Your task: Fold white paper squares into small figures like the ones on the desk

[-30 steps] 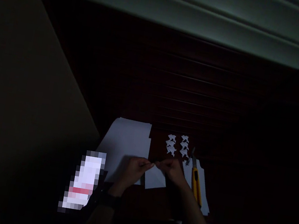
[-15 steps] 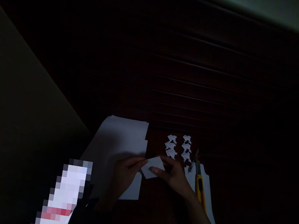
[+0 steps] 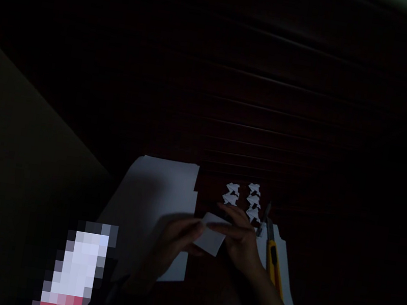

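A small piece of folded white paper (image 3: 213,241) is held above the dark table, between my two hands. My left hand (image 3: 176,238) pinches its left edge, the thumb in front and fingers partly behind. From the other side my right hand (image 3: 245,241) takes the paper, with one digit stretched across its face and other fingers beyond its top edge. Just past my right hand lie small folded paper figures (image 3: 253,200) in two columns; my fingers cover part of the nearer left column.
Large white paper sheets (image 3: 159,187) lie on the left. At right, a yellow utility knife (image 3: 273,266) rests on more white paper (image 3: 287,269), beside a thin metal tool (image 3: 264,219). A bright, blurred-out screen-like object (image 3: 76,261) stands at lower left. The room is dim.
The paper has been turned in my hands and its outline is now more four-sided. My right digit has moved across its upper part, and my left grip has shifted slightly right.
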`<state>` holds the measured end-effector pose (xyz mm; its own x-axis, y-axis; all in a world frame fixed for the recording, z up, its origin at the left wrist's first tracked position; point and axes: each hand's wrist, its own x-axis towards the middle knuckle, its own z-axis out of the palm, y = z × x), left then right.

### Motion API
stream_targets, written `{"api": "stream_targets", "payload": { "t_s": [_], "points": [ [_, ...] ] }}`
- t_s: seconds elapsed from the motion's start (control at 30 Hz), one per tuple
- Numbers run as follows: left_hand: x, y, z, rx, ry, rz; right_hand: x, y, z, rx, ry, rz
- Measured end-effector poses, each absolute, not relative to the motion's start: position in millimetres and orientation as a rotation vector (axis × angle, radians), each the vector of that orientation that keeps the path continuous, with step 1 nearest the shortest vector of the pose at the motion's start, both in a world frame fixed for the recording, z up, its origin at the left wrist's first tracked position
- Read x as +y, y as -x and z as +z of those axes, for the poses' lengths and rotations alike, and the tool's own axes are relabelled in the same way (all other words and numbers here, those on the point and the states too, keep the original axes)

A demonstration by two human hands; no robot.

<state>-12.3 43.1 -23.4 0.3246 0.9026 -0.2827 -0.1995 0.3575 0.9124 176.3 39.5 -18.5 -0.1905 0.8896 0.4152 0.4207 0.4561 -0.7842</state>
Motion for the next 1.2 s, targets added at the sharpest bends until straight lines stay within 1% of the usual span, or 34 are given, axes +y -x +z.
{"api": "stream_targets", "payload": {
  "t_s": [0.07, 0.13, 0.27, 0.37, 0.5, 0.67, 0.9, 1.1, 1.2],
  "points": [
    [43.5, 8.7, -24.0, 0.991, -0.905, 0.924, 38.9, -174.9, -17.4, -1.708, 1.163, 0.662],
    [45.1, 7.3, -26.4, 1.032, -0.889, 0.989, 38.6, -172.9, -15.3, -1.506, 1.231, 0.753],
    [47.5, 9.1, -32.8, 1.063, -0.880, 1.044, 37.9, -167.5, -14.7, -1.100, 1.229, 1.132],
    [46.3, 10.1, -33.2, 1.035, -0.898, 1.011, 37.4, -165.4, -22.2, -1.056, 1.248, 1.329],
    [44.1, 10.4, -26.9, 1.005, -0.956, 0.946, 37.5, -169.8, -32.3, -1.080, 1.352, 1.394],
    [43.7, 13.8, -26.0, 1.008, -0.989, 0.880, 37.1, -175.8, -29.8, -1.015, 1.212, 1.583],
    [43.3, 14.9, -31.4, 1.029, -1.075, 0.855, 37.0, -177.5, -26.0, -0.994, 1.256, 1.596],
    [44.3, 13.9, -29.9, 1.101, -1.212, 0.856, 36.8, -176.9, -28.0, -1.118, 1.211, 1.613],
    [44.1, 13.9, -29.7, 1.123, -1.311, 0.823, 37.2, -178.0, -32.2, -1.167, 1.257, 1.560]
  ]
}}
